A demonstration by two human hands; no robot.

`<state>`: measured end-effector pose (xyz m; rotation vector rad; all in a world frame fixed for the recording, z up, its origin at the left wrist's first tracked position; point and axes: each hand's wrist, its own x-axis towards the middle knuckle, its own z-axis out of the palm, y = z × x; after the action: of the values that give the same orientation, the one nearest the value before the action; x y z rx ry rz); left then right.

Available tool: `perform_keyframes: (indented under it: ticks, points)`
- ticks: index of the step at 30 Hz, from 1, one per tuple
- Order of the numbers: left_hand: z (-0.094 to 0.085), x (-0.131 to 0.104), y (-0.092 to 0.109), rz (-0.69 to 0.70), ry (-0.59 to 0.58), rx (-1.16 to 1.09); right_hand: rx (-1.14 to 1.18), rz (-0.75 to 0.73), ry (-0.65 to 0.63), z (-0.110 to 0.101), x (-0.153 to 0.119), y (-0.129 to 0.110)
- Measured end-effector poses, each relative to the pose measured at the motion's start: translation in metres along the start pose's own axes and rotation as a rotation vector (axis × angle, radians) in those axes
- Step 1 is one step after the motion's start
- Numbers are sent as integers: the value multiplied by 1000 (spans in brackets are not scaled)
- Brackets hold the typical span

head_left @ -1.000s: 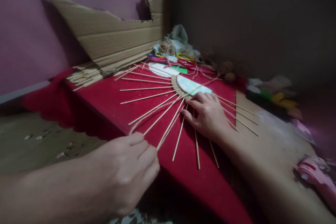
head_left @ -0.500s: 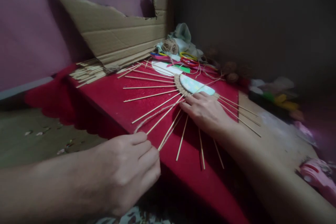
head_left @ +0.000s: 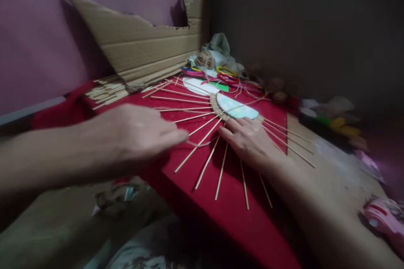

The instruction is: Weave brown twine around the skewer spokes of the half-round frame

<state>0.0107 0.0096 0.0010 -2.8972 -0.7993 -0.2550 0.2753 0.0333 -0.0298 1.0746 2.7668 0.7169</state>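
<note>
A half-round piece with a pale patterned face (head_left: 238,107) lies on the red cloth, edged by a band of woven twine (head_left: 215,104). Thin wooden sticks (head_left: 206,163) fan out from that band. My left hand (head_left: 151,134), slightly blurred, is closed on a strand of twine (head_left: 202,144) above the left sticks. The strand runs across several sticks towards my right hand (head_left: 249,138). Bent fingers of my right hand grip the near edge of the woven piece; their tips are partly hidden.
Torn cardboard (head_left: 148,50) leans against the wall, with a bundle of sticks (head_left: 105,90) at its left. Behind the woven piece lie a twine ball (head_left: 205,60) and scissors with coloured handles (head_left: 227,75). A pink tool (head_left: 383,220) lies at the right.
My left hand has moved up and away from me, over the left sticks, carrying the twine strand with it. My right hand stays at the woven edge.
</note>
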Motion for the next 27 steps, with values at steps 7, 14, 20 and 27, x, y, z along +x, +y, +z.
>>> perform_keyframes:
  ticks: [7,14,20,27]
  points:
    - [-18,62,-78,-244,-116,456,46,-24,187,11,-2,-1]
    - [-15,132,-117,-269,-4,187,140,4,253,13,1,-3]
    - [-20,197,-162,-424,60,51,171,9,222,9,3,-5]
    - [5,246,-153,-351,-31,110,198,22,252,11,3,-4]
